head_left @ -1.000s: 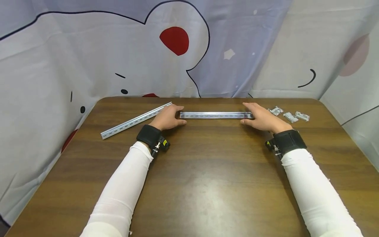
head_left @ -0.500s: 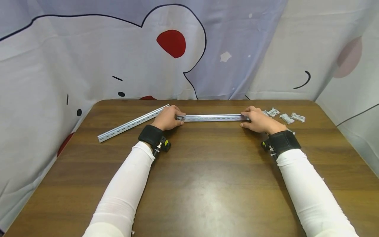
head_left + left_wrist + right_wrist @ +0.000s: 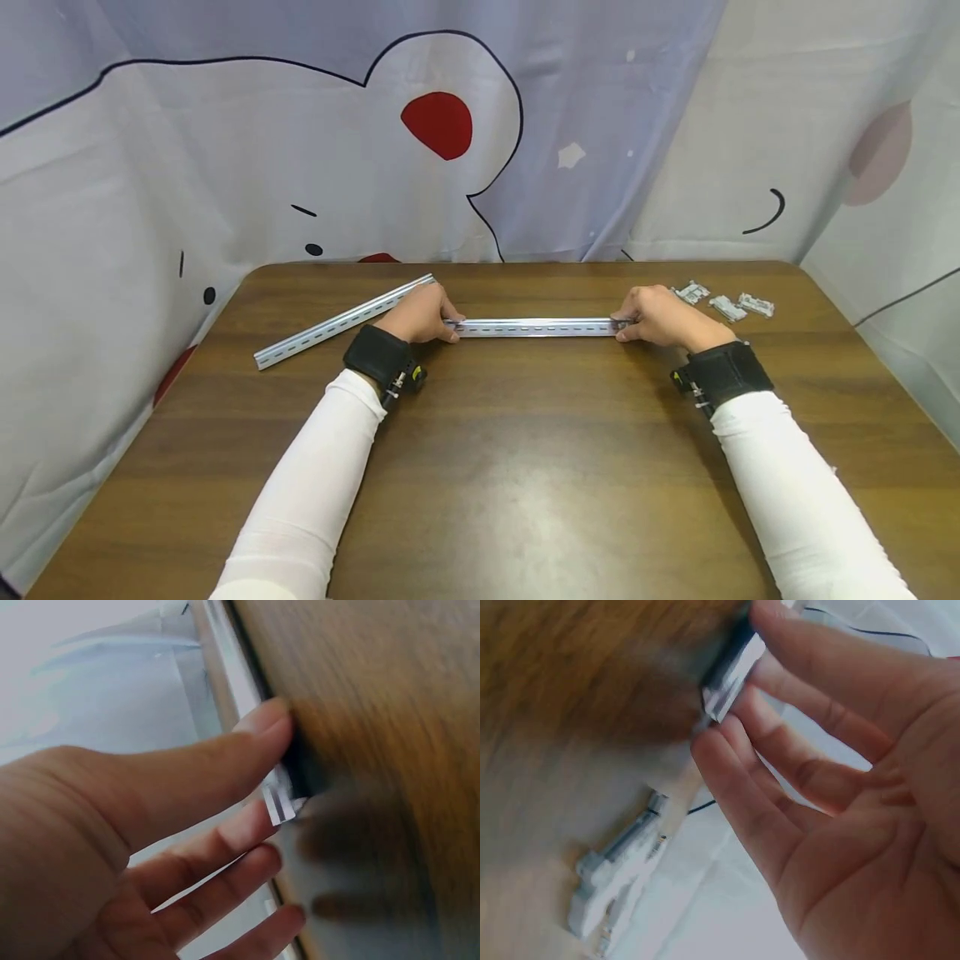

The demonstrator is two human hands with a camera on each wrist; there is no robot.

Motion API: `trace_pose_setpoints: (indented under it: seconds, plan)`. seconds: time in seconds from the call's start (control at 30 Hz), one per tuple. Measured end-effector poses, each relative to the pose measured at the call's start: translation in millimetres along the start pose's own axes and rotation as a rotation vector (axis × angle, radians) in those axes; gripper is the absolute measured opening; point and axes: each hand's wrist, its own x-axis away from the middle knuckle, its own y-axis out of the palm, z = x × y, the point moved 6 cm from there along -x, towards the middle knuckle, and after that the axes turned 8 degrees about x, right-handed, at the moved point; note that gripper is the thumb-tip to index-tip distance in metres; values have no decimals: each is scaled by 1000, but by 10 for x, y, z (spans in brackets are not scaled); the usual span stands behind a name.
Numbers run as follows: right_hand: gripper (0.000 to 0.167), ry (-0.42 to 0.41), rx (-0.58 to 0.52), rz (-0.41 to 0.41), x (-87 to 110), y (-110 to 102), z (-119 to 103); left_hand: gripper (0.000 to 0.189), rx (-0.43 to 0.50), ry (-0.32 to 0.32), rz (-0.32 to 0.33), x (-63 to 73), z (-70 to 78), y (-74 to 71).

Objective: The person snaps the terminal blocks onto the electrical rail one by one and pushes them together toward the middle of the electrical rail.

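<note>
A slotted metal DIN rail (image 3: pixel 536 327) lies crosswise between the two hands near the back of the table. My left hand (image 3: pixel 420 315) pinches its left end, thumb on the near side and fingers on the far side. At the right end, my right hand (image 3: pixel 660 318) holds the rail the same way. In the left wrist view the rail's cut end (image 3: pixel 279 804) sticks out between thumb and fingers, close over the wood. The right wrist view shows the other rail end (image 3: pixel 724 694) between thumb and fingertips.
A second slotted rail (image 3: pixel 330 330) lies slanted at the back left, its far end beside the left hand. Several small pale-grey plastic pieces (image 3: pixel 727 308) lie right of the right hand. A patterned curtain (image 3: pixel 247 167) hangs behind the wooden table (image 3: pixel 510 467).
Both hands have gone from spread around the rail's ends to pinching them. The rail has come nearer to the person, away from the back edge. The slanted rail has stayed put.
</note>
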Motion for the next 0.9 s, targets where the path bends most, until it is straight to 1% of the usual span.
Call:
trace_pose_setpoints:
  seconds: [0.1, 0.2, 0.3, 0.4, 0.5, 0.57, 0.67, 0.73, 0.8, 0.9]
  plan:
    - [26, -11, -6, -26, 48, -10, -64, 30, -6, -10, -35, 68, 18, 36]
    - [26, -26, -6, -47, 91, -15, -152, 29, -30, -7, -45, 137, 41, 51]
    - [26, -38, 3, -64, 137, -16, -233, 28, -50, 16, -56, 215, 65, 61]
    - [27, -52, -2, -64, 205, -28, -317, 29, -48, 46, -63, 327, 81, 69]
    - [30, -71, -9, -54, 298, -46, -398, 30, -18, 95, -70, 479, 108, 71]
    - [30, -85, -23, -53, 368, -61, -453, 29, 22, 132, -79, 593, 135, 79]
    - [29, -99, -57, -74, 463, -81, -538, 28, 91, 163, -103, 768, 169, 91]
    - [29, -109, -77, -78, 495, -99, -594, 27, 119, 163, -110, 868, 182, 84]
    - [28, -118, -86, -74, 500, -124, -649, 27, 126, 152, -109, 938, 184, 58]
    - [29, -123, -71, -58, 470, -173, -698, 28, 105, 133, -96, 967, 203, 1]
